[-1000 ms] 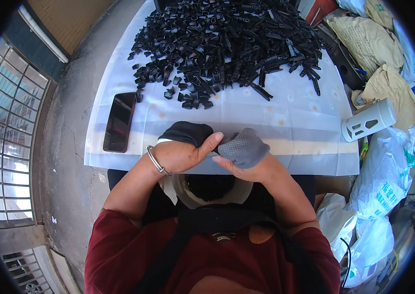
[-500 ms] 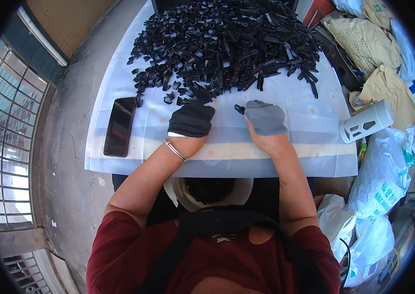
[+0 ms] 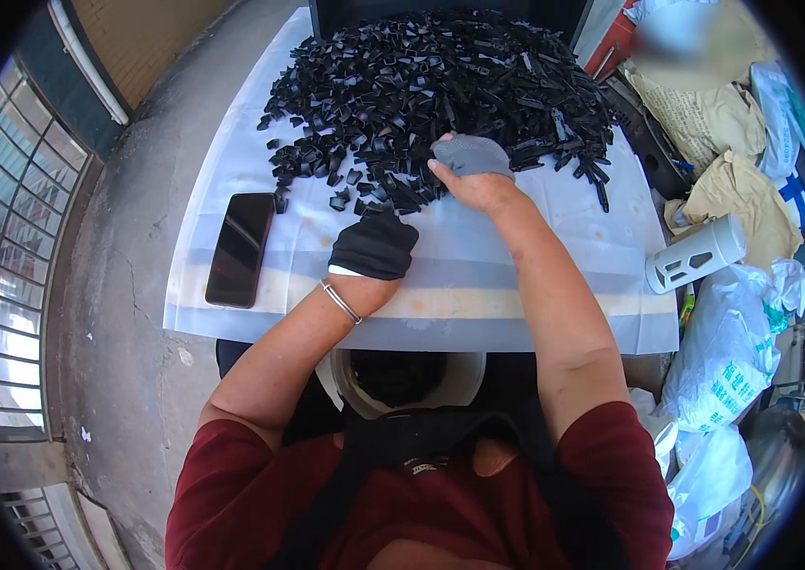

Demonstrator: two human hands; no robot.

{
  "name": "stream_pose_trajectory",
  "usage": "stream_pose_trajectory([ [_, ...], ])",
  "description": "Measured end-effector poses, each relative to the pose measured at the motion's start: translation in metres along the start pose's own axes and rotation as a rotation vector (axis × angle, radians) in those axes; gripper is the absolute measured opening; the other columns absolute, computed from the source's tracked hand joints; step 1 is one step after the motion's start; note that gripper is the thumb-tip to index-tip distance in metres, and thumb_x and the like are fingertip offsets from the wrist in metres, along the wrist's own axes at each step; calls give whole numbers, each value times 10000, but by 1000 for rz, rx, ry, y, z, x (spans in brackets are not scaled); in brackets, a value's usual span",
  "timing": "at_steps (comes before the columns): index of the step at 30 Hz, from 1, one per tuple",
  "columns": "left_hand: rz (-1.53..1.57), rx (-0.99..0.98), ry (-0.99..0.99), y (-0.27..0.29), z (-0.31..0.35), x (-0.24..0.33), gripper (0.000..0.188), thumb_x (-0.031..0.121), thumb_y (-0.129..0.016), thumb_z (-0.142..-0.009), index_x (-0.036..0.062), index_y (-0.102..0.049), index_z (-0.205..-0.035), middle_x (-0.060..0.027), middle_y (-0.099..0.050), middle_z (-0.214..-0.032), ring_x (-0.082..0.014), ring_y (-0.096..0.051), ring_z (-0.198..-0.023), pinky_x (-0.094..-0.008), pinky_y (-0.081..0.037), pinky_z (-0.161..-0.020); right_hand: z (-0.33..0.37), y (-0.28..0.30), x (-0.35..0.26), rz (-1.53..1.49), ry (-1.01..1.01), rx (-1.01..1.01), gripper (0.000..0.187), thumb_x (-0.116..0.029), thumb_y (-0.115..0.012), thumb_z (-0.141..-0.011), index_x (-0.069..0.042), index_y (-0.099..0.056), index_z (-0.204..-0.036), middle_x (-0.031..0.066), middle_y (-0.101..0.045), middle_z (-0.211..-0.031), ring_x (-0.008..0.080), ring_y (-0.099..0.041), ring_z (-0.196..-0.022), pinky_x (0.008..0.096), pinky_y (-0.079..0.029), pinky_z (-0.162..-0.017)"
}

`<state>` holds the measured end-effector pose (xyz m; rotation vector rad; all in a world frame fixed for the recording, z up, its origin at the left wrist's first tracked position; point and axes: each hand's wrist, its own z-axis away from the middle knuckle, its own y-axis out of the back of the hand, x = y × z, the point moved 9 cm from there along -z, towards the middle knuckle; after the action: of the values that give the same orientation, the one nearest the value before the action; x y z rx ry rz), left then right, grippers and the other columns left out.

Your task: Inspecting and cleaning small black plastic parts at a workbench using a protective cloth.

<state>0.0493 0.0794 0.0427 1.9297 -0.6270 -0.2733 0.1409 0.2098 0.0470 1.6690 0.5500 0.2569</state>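
A large heap of small black plastic pieces (image 3: 393, 95) covers the far half of the cloth-covered table (image 3: 479, 294), square clip-like ones mostly left, longer ones right. My left hand (image 3: 374, 245), in a black fingerless glove, is closed just in front of the heap's near edge; its fingers curl out of sight, so what they hold is hidden. My right hand (image 3: 472, 169), in a grey glove, reaches to the heap's near edge. Its thumb stands apart from the fingers, whose tips are partly hidden, and no piece shows between them.
A black phone (image 3: 238, 249) lies at the table's left. A pale bucket (image 3: 462, 375) with dark contents sits below the front edge. At the right edge rests a white slotted cylinder (image 3: 697, 255), beside piled plastic bags (image 3: 726, 361) and brown sacks (image 3: 740, 195).
My right hand has moved forward and left from the table's front to the heap; the black piece it held no longer shows in it. My left hand stays closed in nearly the same place.
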Motion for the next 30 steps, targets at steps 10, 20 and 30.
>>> stream_pose_trajectory([
  [10,253,140,75,14,6,-9,188,125,-617,-711,39,-587,-877,-146,-574,-833,-309,-578,-729,-373,-471,-618,99,48,-14,-316,135,437,175,-164,-606,-771,-28,-585,-878,115,-566,-944,285,-533,-841,368,-414,-739],
  [20,989,46,190,7,1,2,171,64,-607,-798,40,-602,-967,-70,-613,-875,-139,-564,-768,-265,-460,-689,150,50,-39,-443,-41,425,245,-185,-579,-832,15,-575,-973,110,-595,-875,234,-544,-806,323,-426,-719],
  [30,1019,94,-9,29,5,12,137,5,-596,-786,27,-602,-921,-100,-610,-918,-202,-580,-842,-302,-452,-754,147,10,-44,-1342,-208,117,358,-280,-638,-796,-5,-569,-1014,91,-588,-908,187,-538,-819,289,-426,-743],
])
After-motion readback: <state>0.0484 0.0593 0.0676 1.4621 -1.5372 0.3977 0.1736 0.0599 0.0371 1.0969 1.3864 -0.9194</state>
